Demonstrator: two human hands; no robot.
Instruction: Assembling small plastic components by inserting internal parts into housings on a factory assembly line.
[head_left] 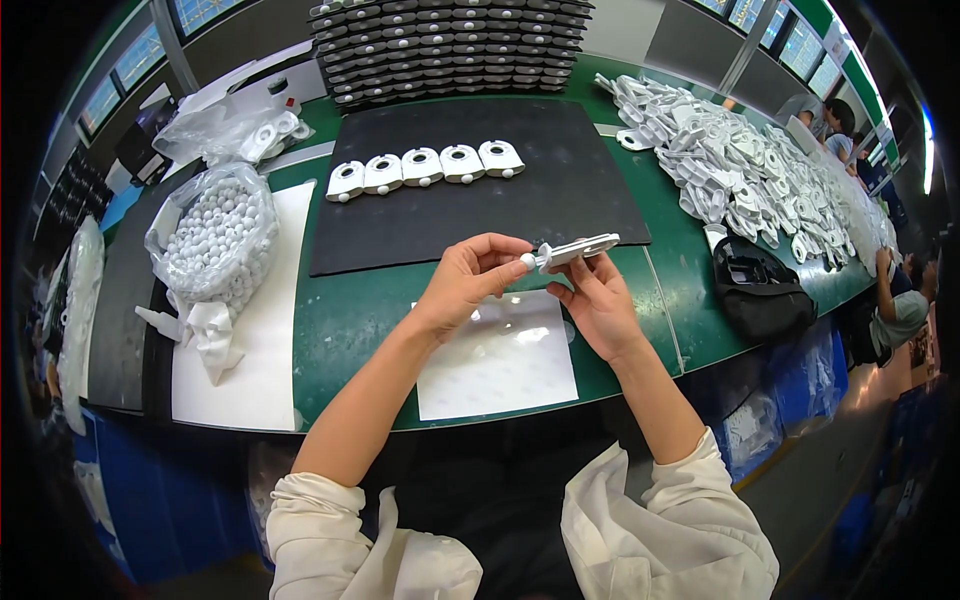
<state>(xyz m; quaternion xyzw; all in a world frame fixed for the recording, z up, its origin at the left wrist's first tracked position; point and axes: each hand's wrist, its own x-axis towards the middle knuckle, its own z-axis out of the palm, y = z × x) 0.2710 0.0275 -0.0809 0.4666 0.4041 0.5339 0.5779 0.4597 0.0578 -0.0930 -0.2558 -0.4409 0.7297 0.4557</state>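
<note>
Over the near part of the bench, my right hand (598, 298) grips a white plastic housing (580, 248) with a long opening at its far end. At the housing's left end, my left hand (476, 272) pinches a small white ball (527, 261) between thumb and fingers; it touches the housing or sits right against it. Beyond my hands, a row of several similar white housings (421, 166), each with a ball at its near edge, lies on a black mat (560, 205). Beneath my hands is a white sheet (497, 375).
At the left stands a plastic-lined container of white balls (222, 225), with a white bottle nozzle (157, 322) beside it. A heap of white housings (730, 160) covers the right side, near a black pouch (757, 285). Stacked trays (450, 50) rise at the back. Other people sit far right.
</note>
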